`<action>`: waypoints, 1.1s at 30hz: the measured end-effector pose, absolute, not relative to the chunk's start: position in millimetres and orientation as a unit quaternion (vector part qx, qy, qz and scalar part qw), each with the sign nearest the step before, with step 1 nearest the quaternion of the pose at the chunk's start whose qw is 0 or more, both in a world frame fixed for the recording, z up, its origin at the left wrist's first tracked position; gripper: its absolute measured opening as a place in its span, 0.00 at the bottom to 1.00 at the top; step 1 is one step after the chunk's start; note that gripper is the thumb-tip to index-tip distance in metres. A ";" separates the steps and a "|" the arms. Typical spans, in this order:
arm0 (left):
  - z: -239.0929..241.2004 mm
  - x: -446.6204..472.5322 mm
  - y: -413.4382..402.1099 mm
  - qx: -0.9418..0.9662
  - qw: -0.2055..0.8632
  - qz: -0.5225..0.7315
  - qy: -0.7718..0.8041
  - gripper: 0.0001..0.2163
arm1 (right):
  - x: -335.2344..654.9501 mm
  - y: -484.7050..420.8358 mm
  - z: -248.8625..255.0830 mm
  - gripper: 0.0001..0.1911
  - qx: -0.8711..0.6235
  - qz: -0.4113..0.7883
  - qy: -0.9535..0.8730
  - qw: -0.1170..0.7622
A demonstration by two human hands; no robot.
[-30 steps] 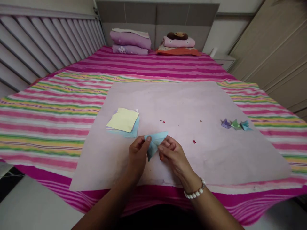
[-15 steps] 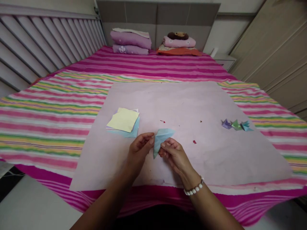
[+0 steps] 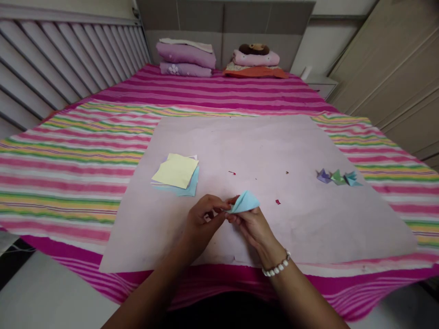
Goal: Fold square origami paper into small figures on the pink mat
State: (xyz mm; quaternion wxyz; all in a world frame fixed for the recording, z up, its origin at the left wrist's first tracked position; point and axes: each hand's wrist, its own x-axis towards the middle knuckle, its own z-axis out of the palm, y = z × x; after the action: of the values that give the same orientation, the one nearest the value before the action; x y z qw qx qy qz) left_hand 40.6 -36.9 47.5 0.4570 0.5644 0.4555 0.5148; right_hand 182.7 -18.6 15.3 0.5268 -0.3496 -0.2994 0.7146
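A folded light blue paper [image 3: 246, 201] is held just above the pale pink sheet [image 3: 308, 219] near the bed's front edge. My left hand [image 3: 202, 219] pinches its left tip with curled fingers. My right hand [image 3: 252, 226], with a white bead bracelet on the wrist, grips the same paper from below. A stack of square papers [image 3: 176, 174], yellow on top and light blue beneath, lies to the left of my hands.
Three small folded paper figures [image 3: 338, 177], purple, green and blue, sit in a row at the right. Tiny red scraps [image 3: 277, 201] dot the sheet. Folded bedding [image 3: 187, 57] and pillows [image 3: 255, 59] lie at the headboard. A wardrobe [image 3: 394, 68] stands on the right.
The blue paper has turned and shifted right, from hanging point-down between my hands to lying flatter with its tip pointing right. Both hands stayed closed on it.
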 end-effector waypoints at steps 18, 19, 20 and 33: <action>51.1 34.6 -37.2 0.365 0.628 0.501 0.471 0.20 | 203.5 -16.3 19.5 0.02 -0.361 0.500 -0.498 0.610; 52.7 35.8 -37.9 0.352 0.646 0.493 0.464 0.21 | 203.4 -17.1 20.3 0.03 -0.361 0.492 -0.505 0.611; 53.9 36.8 -38.5 0.341 0.664 0.483 0.457 0.21 | 203.1 -18.0 21.1 0.04 -0.360 0.482 -0.514 0.611; 53.1 33.3 -37.2 0.295 0.740 0.439 0.415 0.13 | 201.6 -22.6 20.2 0.16 -0.330 0.327 -0.664 0.587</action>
State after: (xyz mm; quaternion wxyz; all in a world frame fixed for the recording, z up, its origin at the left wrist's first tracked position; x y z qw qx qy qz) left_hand 33.3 -37.2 53.1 0.7404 0.2954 0.4146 0.4390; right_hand 201.6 -22.6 20.2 0.5866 -0.3300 -0.6635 0.3267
